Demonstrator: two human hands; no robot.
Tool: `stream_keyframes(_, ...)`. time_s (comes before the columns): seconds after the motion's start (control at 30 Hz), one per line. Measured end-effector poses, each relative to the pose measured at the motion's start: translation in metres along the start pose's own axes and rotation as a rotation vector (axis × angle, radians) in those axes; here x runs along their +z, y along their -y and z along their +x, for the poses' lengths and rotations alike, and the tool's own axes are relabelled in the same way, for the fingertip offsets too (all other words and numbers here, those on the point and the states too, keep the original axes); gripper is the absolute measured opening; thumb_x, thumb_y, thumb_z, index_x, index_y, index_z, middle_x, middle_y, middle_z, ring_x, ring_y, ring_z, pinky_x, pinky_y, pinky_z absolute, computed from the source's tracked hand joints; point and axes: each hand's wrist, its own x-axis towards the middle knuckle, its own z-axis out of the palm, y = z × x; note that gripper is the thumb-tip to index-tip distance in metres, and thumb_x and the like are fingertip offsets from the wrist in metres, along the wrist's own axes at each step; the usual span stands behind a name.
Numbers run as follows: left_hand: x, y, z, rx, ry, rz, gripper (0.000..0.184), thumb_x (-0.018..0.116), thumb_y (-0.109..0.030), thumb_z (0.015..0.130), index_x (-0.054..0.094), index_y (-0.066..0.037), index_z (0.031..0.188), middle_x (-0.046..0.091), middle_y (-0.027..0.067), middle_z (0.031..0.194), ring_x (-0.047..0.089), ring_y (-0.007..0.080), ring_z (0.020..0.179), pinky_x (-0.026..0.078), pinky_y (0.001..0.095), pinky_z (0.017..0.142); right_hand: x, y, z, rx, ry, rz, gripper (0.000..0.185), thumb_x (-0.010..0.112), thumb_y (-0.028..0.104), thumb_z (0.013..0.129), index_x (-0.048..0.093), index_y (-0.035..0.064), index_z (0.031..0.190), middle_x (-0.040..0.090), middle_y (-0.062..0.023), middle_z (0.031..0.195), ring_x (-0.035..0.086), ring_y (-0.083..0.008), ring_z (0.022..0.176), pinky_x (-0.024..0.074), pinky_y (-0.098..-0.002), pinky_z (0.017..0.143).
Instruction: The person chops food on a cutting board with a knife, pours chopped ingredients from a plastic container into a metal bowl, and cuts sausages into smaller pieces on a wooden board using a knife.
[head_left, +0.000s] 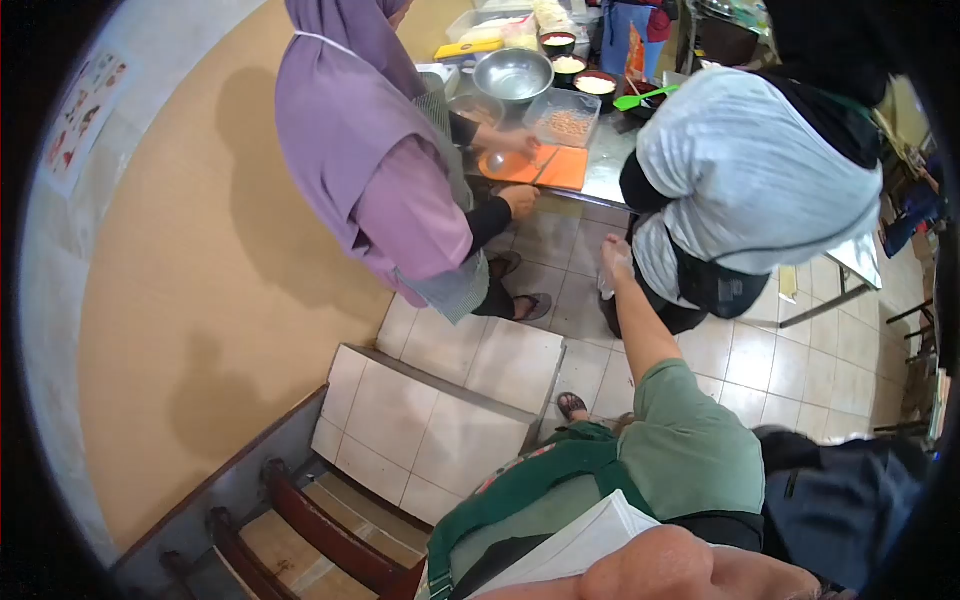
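My right hand (616, 264) reaches forward, low beside the back of a person in a grey shirt (740, 160). Clear plastic, like a thin disposable glove, hangs loosely around it. The fingers look small and point away from me, partly curled, and I see nothing held in them. My left hand is out of view. Ahead on the metal table, a person in a purple head covering (350, 130) works at an orange cutting board (562, 168). One of that person's hands grips a knife (545, 170); the other is blurred above the board.
A metal bowl (513, 76), a clear container with orange-brown pieces (569, 122), dark bowls of white food (596, 84) and a green spatula (645, 97) crowd the table. Tiled steps (420, 430) and a dark red railing (325, 525) lie at left. Another metal table (855, 262) stands right.
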Motion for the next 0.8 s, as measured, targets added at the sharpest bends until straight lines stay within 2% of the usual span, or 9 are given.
stream_keyframes(0.17, -0.067, 0.026, 0.110, 0.162, 0.149, 0.372, 0.016, 0.047, -0.023, 0.084, 0.059, -0.012, 0.087, 0.055, 0.0028, 0.082, 0.048, 0.0166, 0.084, 0.033, 0.0296, 0.078, 0.019, 0.068, 0.075, -0.022, -0.051, -0.294, 0.039, 0.047, 0.019, 0.073, 0.056, 0.0101, 0.109, 0.059, -0.0142, 0.100, 0.057, -0.0262, 0.093, 0.0428, -0.0340, 0.082)
stream_keyframes(0.27, -0.099, 0.045, 0.169, 0.277, 0.248, 0.593, 0.016, 0.046, -0.022, 0.085, 0.060, -0.014, 0.084, 0.056, 0.0012, 0.078, 0.048, 0.0161, 0.081, 0.032, 0.0294, 0.077, 0.037, 0.095, 0.115, -0.064, -0.127, -0.167, 0.038, 0.045, 0.022, 0.074, 0.056, 0.0124, 0.109, 0.056, -0.0151, 0.107, 0.053, -0.0288, 0.101, 0.0389, -0.0347, 0.090)
stream_keyframes(0.3, -0.107, 0.052, 0.189, 0.319, 0.282, 0.664, 0.017, 0.045, -0.021, 0.085, 0.060, -0.014, 0.083, 0.056, 0.0006, 0.077, 0.048, 0.0159, 0.080, 0.032, 0.0293, 0.076, 0.036, 0.120, 0.110, 0.056, -0.125, -0.065, 0.038, 0.045, 0.022, 0.074, 0.056, 0.0126, 0.109, 0.056, -0.0151, 0.108, 0.053, -0.0291, 0.100, 0.0390, -0.0341, 0.090)
stream_keyframes(0.37, -0.113, 0.072, 0.224, 0.407, 0.348, 0.804, 0.017, 0.045, -0.021, 0.085, 0.061, -0.015, 0.080, 0.056, -0.0004, 0.075, 0.048, 0.0155, 0.078, 0.032, 0.0291, 0.075, 0.041, 0.148, 0.113, 0.053, -0.161, 0.065, 0.035, 0.044, 0.022, 0.077, 0.054, 0.0057, 0.107, 0.055, -0.0191, 0.105, 0.053, -0.0315, 0.098, 0.0402, -0.0366, 0.087)
stream_keyframes(0.5, -0.129, 0.089, 0.265, 0.591, 0.482, 1.073, 0.021, 0.044, -0.019, 0.085, 0.062, -0.017, 0.076, 0.056, -0.0026, 0.070, 0.048, 0.0148, 0.074, 0.031, 0.0288, 0.074, 0.073, 0.142, 0.165, 0.037, -0.232, 0.014, 0.036, 0.045, 0.023, 0.078, 0.052, 0.0061, 0.109, 0.056, -0.0198, 0.104, 0.054, -0.0309, 0.097, 0.0413, -0.0379, 0.085)
stream_keyframes(0.57, -0.089, 0.136, 0.305, 0.684, 0.552, 1.209, 0.023, 0.043, -0.018, 0.085, 0.063, -0.018, 0.073, 0.056, -0.0037, 0.067, 0.048, 0.0144, 0.072, 0.030, 0.0286, 0.073, 0.079, 0.160, 0.168, -0.013, -0.345, 0.028, 0.036, 0.050, 0.025, 0.077, 0.051, 0.0052, 0.108, 0.057, -0.0207, 0.099, 0.055, -0.0323, 0.094, 0.0427, -0.0387, 0.083)
stream_keyframes(0.7, -0.103, 0.132, 0.298, 0.684, 0.599, 1.216, 0.026, 0.043, -0.017, 0.084, 0.060, -0.017, 0.065, 0.055, -0.0023, 0.064, 0.048, 0.0154, 0.069, 0.031, 0.0277, 0.070, 0.086, 0.167, 0.195, 0.041, -0.317, -0.102, 0.036, 0.056, 0.026, 0.074, 0.053, 0.0039, 0.103, 0.059, -0.0208, 0.094, 0.056, -0.0325, 0.093, 0.0445, -0.0381, 0.080)
stream_keyframes(0.77, -0.081, 0.153, 0.296, 0.513, 0.207, 1.139, 0.021, 0.045, -0.018, 0.084, 0.058, -0.016, 0.067, 0.053, -0.0009, 0.062, 0.047, 0.0171, 0.067, 0.032, 0.0281, 0.068, 0.086, 0.171, 0.208, 0.151, -0.096, -0.230, 0.040, 0.051, 0.026, 0.076, 0.051, 0.0082, 0.111, 0.050, -0.0172, 0.114, 0.052, -0.0328, 0.101, 0.0430, -0.0390, 0.086)
stream_keyframes(0.8, -0.041, 0.186, 0.303, 0.511, 0.211, 1.139, 0.021, 0.045, -0.018, 0.084, 0.058, -0.016, 0.067, 0.053, -0.0009, 0.062, 0.047, 0.0171, 0.067, 0.032, 0.0281, 0.068, 0.088, 0.170, 0.217, 0.205, -0.128, -0.243, 0.030, 0.052, 0.020, 0.075, 0.056, 0.0036, 0.099, 0.058, -0.0183, 0.099, 0.059, -0.0308, 0.085, 0.0492, -0.0362, 0.071)
